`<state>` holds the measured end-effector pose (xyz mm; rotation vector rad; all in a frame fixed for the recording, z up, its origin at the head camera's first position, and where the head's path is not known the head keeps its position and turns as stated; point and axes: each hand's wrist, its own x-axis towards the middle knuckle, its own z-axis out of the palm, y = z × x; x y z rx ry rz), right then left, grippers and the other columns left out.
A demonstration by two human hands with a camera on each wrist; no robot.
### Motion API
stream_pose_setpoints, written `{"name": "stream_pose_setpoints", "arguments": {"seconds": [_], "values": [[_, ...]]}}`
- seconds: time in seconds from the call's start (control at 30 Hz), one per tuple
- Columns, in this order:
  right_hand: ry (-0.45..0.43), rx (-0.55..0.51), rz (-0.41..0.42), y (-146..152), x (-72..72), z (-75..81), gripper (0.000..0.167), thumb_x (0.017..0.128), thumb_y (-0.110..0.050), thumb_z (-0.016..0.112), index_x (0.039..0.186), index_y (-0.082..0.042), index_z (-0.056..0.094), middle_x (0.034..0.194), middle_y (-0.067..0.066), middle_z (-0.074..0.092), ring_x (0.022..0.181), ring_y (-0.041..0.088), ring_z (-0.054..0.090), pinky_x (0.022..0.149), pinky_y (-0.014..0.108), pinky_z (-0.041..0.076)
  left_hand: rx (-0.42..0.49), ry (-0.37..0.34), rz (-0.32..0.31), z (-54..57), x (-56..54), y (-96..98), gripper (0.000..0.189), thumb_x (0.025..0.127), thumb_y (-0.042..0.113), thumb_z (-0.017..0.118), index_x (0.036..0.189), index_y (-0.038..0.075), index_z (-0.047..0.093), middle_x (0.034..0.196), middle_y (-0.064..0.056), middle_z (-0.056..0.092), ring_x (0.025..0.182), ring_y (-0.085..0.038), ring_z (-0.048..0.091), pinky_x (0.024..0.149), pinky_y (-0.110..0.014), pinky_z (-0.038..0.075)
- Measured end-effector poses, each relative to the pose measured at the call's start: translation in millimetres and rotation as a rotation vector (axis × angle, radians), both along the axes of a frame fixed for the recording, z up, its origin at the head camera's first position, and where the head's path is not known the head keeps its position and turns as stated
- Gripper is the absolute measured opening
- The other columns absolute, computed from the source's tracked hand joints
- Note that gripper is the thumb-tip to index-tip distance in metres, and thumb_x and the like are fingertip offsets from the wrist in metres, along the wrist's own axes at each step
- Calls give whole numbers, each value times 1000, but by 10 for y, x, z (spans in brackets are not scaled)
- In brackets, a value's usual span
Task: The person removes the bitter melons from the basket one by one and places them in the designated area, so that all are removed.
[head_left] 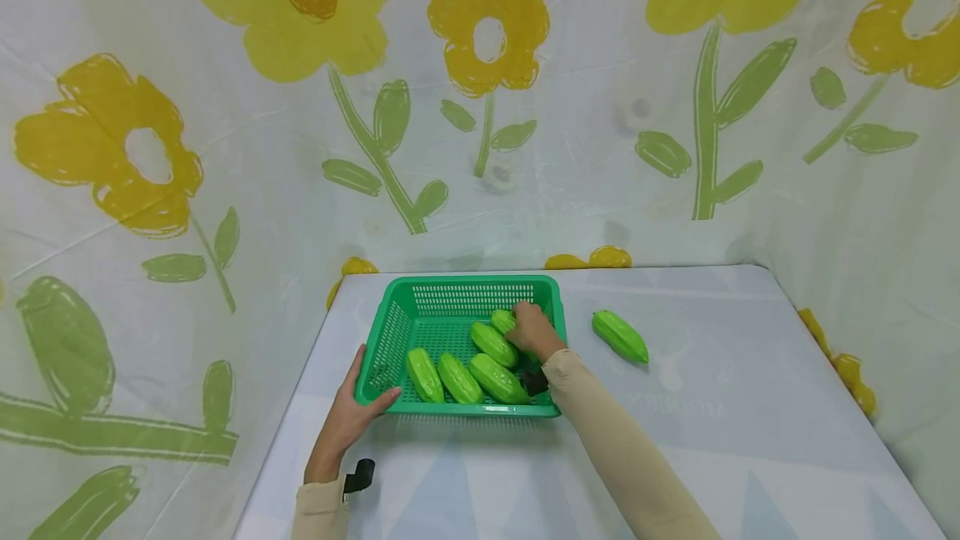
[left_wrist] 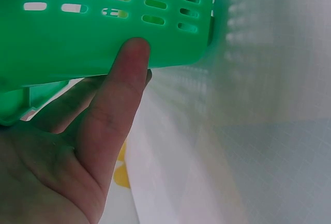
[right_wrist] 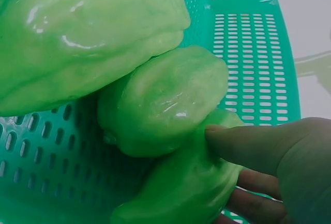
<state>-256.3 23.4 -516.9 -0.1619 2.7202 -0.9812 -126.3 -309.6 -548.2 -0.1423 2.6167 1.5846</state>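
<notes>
My left hand (head_left: 354, 407) holds the green slotted plastic basket (head_left: 468, 280) at its near left corner. In the left wrist view the thumb (left_wrist: 129, 74) lies against the basket wall (left_wrist: 176, 43) and the fingers pass behind it. Inside the basket's right side, my right hand (head_left: 534, 330) pinches a shiny green ribbed vegetable (right_wrist: 191, 177) between thumb and fingers. Right beside it lies another green vegetable (right_wrist: 165, 100), with a larger one (right_wrist: 88, 43) in front. Three more line the basket's near side, among them the leftmost vegetable (head_left: 425, 375).
One loose green vegetable (head_left: 620, 336) lies on the pale table (head_left: 705, 407), to the right of the basket. A white cloth (head_left: 585, 165) printed with yellow flowers hangs behind and on both sides. Black straps with cameras sit on both wrists.
</notes>
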Motion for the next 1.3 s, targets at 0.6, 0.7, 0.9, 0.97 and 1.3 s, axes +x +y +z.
{"name": "stream_pose_setpoints", "arguments": {"seconds": [0.6, 0.7, 0.9, 0.97, 1.3], "values": [[71, -54, 21, 31, 34, 162, 33, 94, -8, 71, 123, 8, 68, 107, 18, 73, 83, 21, 62, 69, 36, 55, -28, -8, 7, -12, -5, -2, 112, 91, 39, 78, 168, 32, -3, 176, -15, 5, 161, -45, 8, 122, -73, 18], [77, -56, 19, 38, 41, 185, 35, 94, -8, 71, 124, 8, 68, 111, 19, 73, 86, 21, 63, 71, 37, 55, -23, -5, 5, -12, -7, -2, 112, 91, 39, 78, 168, 31, -3, 176, -15, 5, 161, -45, 8, 122, -73, 18], [88, -54, 19, 41, 62, 220, 41, 94, -9, 72, 131, 7, 66, 124, 22, 72, 102, 29, 69, 84, 44, 58, -31, -6, 5, -9, -6, 1, 112, 91, 39, 77, 168, 31, -3, 176, -15, 5, 161, -45, 8, 122, -73, 19], [94, -54, 24, 50, 67, 231, 40, 93, -8, 72, 130, 7, 66, 122, 21, 72, 99, 28, 69, 82, 44, 58, -33, -5, 3, -7, -4, 1, 112, 91, 39, 77, 167, 31, -4, 176, -16, 5, 161, -46, 9, 122, -73, 19], [106, -80, 44, 85, 77, 309, 40, 94, -12, 73, 130, 5, 67, 119, 19, 73, 90, 23, 64, 78, 39, 55, -15, -14, -2, -4, -20, -6, 112, 91, 38, 77, 167, 32, -4, 176, -16, 4, 161, -45, 7, 123, -72, 18]]}}
